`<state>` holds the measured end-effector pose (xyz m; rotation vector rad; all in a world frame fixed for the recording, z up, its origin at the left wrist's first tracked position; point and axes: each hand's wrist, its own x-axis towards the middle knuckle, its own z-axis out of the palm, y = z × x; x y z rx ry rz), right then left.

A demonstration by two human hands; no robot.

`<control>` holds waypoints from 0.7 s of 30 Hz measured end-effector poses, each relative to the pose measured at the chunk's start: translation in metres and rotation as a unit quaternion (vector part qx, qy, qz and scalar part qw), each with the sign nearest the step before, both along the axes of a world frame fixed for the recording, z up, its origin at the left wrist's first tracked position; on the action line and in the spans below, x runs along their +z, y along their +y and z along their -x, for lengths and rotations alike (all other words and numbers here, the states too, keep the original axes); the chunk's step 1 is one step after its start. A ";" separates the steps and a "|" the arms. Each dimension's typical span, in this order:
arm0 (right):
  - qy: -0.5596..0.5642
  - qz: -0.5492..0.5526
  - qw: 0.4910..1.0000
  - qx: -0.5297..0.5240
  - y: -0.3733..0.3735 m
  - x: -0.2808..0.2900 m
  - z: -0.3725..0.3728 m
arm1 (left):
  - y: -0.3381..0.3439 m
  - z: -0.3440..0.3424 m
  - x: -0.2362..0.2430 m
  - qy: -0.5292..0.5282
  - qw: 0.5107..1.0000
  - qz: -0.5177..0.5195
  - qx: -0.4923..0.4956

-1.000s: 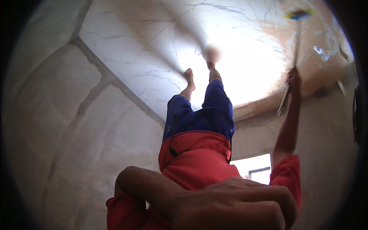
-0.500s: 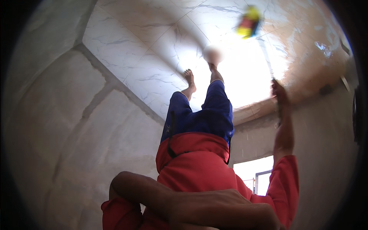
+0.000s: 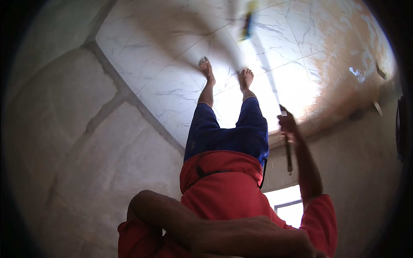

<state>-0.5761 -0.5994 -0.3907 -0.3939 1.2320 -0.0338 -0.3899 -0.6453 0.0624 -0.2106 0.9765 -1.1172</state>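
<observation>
My right hand (image 3: 288,125) is closed around the handle of a long-handled tool (image 3: 288,155), out to the right of my legs. The handle's dark end juts back past my wrist, and its pale shaft slants away to the far left. At the far end, over the tiles, is a yellow and dark head (image 3: 248,25); motion blur hides its exact kind. My left arm is bent across my chest. The back of my left hand (image 3: 262,234) shows at the lower edge, while its fingers are hidden.
I stand barefoot on a white marble-patterned tile floor (image 3: 159,92). Brown dirt stains (image 3: 340,56) cover its right part. Bare grey cement walls (image 3: 56,142) rise on the left and behind me. A bright opening (image 3: 287,206) with a frame lies behind on the right.
The tool's head has swung left and farther away. My right hand has moved left and nearer, and the handle's end now shows clearly. My feet have shifted; the right foot is no longer strongly blurred.
</observation>
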 end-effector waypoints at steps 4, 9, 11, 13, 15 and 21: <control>-0.136 -0.106 0.963 0.205 0.040 -0.034 -0.197 | -0.012 -0.021 -0.073 -0.233 0.957 0.173 0.023; -0.370 0.169 0.868 0.286 0.093 -0.230 -0.341 | -0.017 0.011 -0.179 -0.487 0.844 0.213 -0.070; -0.275 0.170 0.888 0.328 0.047 -0.266 -0.347 | -0.006 0.033 -0.206 -0.484 0.845 0.193 -0.117; -0.273 0.121 0.921 0.251 0.031 -0.288 -0.288 | 0.008 0.042 -0.211 -0.494 0.850 0.147 -0.112; -0.250 0.055 0.952 0.169 -0.001 -0.298 -0.194 | 0.022 0.041 -0.203 -0.514 0.850 0.093 -0.064; -0.076 0.098 0.987 -0.100 -0.217 -0.287 0.261 | 0.026 0.087 -0.119 -0.276 0.944 -0.050 0.174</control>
